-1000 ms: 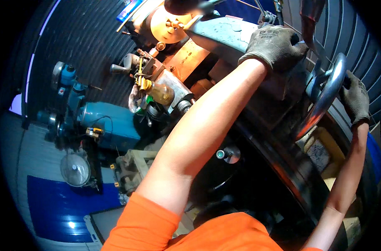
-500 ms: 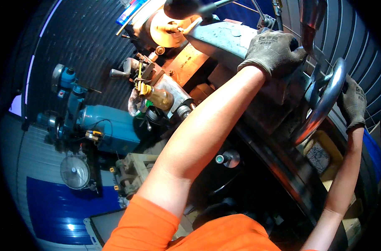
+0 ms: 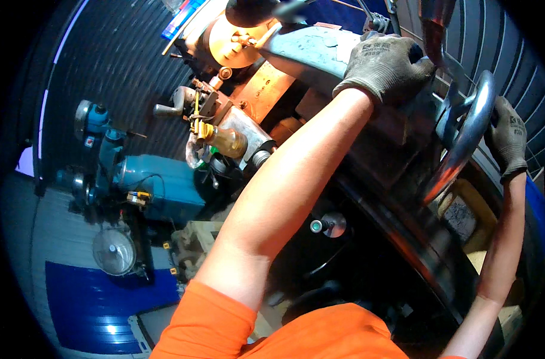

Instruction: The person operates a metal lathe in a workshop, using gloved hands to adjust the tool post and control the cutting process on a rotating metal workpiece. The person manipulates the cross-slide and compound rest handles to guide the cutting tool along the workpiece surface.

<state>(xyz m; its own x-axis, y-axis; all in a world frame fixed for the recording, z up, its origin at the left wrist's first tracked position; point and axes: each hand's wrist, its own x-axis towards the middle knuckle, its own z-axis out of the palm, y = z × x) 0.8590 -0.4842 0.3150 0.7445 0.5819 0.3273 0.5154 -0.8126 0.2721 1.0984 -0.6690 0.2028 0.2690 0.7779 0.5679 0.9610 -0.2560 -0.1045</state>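
Observation:
My left hand [image 3: 385,67], in a grey knit work glove, is at the end of the pale blue-grey machine casting [image 3: 311,51], its fingers curled over. What they close on is hidden behind the glove and the dark metal part beside it. At the right, my right hand [image 3: 507,139], also gloved, is at the outer side of a shiny metal handwheel [image 3: 477,128]. Its fingers bend toward the rim, with the tips dark and partly hidden. My left forearm crosses over the machine bed.
To the left stand a blue-green machine [image 3: 158,179] and a round fan [image 3: 114,251]. A brightly lit round metal disc [image 3: 227,48] and a yellowish cup [image 3: 229,142] are on the machine beyond my left arm. Corrugated wall panels [image 3: 500,48] rise close behind my right hand.
The whole view has shifted and turned slightly. My left hand stays at the casting's end, and my right hand sits a little higher along the handwheel's outer side.

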